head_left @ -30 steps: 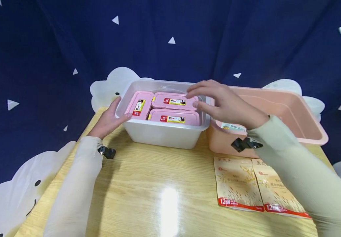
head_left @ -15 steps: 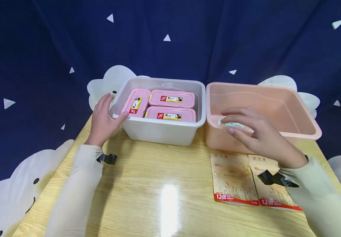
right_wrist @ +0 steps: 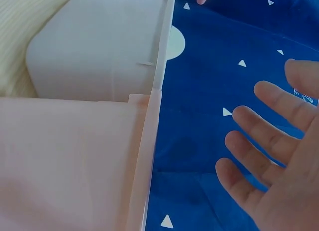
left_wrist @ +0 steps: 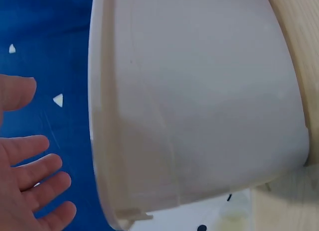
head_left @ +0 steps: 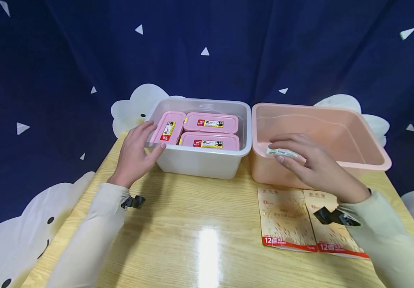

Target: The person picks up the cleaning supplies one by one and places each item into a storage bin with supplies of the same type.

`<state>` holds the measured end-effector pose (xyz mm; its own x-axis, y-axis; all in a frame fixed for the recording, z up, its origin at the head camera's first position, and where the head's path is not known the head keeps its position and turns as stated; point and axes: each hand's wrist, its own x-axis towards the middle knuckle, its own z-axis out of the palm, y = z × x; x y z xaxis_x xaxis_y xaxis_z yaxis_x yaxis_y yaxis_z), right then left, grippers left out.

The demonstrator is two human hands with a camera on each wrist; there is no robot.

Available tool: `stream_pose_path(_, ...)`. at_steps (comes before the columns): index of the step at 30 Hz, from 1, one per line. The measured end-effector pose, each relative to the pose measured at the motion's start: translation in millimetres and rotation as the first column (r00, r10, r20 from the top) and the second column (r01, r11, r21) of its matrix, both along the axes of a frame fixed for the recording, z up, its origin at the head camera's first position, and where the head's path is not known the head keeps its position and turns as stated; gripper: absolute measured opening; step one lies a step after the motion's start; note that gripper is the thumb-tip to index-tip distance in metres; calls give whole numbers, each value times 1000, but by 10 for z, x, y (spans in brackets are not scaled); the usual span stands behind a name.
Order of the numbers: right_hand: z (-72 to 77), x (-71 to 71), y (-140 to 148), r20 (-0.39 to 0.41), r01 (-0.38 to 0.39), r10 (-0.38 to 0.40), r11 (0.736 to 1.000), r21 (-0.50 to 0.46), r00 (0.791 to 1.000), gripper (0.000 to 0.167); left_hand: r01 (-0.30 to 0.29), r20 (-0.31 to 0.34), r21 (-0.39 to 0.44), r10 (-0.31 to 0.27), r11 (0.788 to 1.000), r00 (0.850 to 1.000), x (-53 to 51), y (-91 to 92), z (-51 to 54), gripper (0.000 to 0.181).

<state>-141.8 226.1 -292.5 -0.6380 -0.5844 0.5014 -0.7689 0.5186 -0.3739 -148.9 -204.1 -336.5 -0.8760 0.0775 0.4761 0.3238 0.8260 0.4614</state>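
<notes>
Nearest thing: two beige packets, left packet [head_left: 286, 220] and right packet [head_left: 336, 242], side by side on the wooden table [head_left: 178, 240], around 3 o'clock from its middle. They haven't budged. Both red strips say "12倍 x3"; the rest is too small or blurry for me.

Right hand [head_left: 305, 160] is the big change: a second ago it was over the right end of the white bin, now it's around 2 o'clock, over the near side of the peach bin [head_left: 269, 170]. It's been there about half a second. Fingers spread, nothing in them. Left hand [head_left: 133, 154], 10 o'clock, has its fingertips further over the white bin's near left corner than half a second ago; fingers loosely apart, and the left wrist view shows a gap to the rim.

White bin [head_left: 200, 162] is at 12 o'clock, peach bin just beside it at 2. A pale green label [head_left: 282, 152] with a barcode shows inside the peach one, partly behind the fingers.

Three pink boxes [head_left: 210, 123] sit in the white bin same as before, one lengthwise, two crosswise. Red and yellow stickers, can't read the characters.

Way back: navy curtain [head_left: 228, 24], white triangles and clouds.
</notes>
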Motion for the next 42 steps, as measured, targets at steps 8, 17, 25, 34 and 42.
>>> stream_pose_path(8,1,-39,36,60,-15,16,1000,-12,998,34,75,-101,-64,-81,995,992,88,234,41,65)
stream_pose_path(17,0,-61,253,130,46,-42,999,-25,991,35,224,-115,-251,-259,942,959,86,609,38,67)
stream_pose_path(25,-4,-83,592,146,204,-191,976,-81,971,32,328,-119,-348,-389,878,914,39,922,160,62)
stream_pose_path(34,-78,-186,1070,75,392,-385,911,-126,920,24,411,-67,-438,-485,799,872,39,1348,193,58)
stream_pose_path(42,-264,-308,1461,32,627,-632,758,-182,774,30,493,13,-485,-557,722,830,53,1838,-38,55)
